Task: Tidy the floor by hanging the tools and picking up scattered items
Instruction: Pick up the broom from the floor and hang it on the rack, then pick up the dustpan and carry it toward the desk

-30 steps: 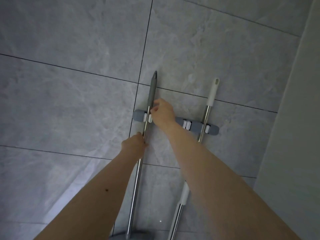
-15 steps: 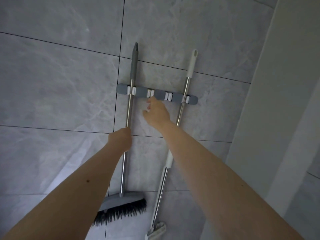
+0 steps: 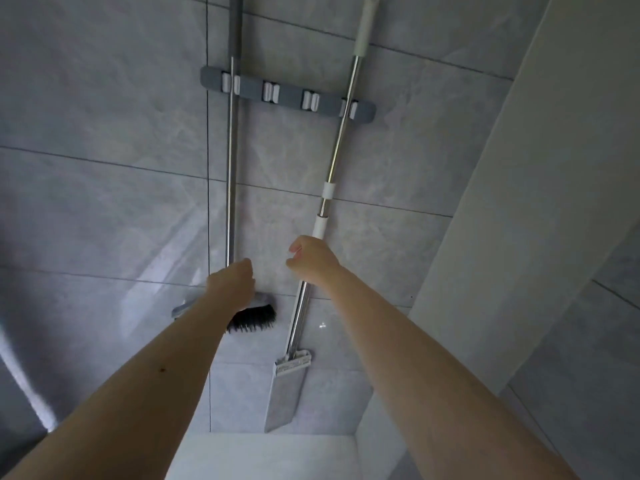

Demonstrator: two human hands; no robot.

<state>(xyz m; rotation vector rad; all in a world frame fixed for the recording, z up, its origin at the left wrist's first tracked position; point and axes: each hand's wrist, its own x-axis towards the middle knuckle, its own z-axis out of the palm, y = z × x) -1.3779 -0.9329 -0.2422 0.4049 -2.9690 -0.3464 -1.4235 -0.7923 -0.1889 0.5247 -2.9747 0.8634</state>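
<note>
A grey wall rack (image 3: 287, 95) with white clips holds two tools. The broom (image 3: 230, 168) hangs in the leftmost clip, its black bristle head (image 3: 256, 318) low on the wall. The mop (image 3: 341, 133) hangs in the rightmost clip, its flat pad (image 3: 287, 393) pointing down. My left hand (image 3: 230, 284) covers the bottom of the broom handle just above the bristles; whether its fingers grip the handle is hidden. My right hand (image 3: 313, 259) hovers in front of the mop handle with fingers loosely curled toward the left, holding nothing.
The two middle clips (image 3: 291, 95) of the rack hold nothing. A pale wall panel or door frame (image 3: 502, 237) runs diagonally on the right. A light ledge or floor strip (image 3: 270, 455) shows below the mop pad.
My view has tilted down, showing both tool heads. My right hand has dropped from the rack to beside the mop handle. My left hand has moved down the broom handle to just above the bristles.
</note>
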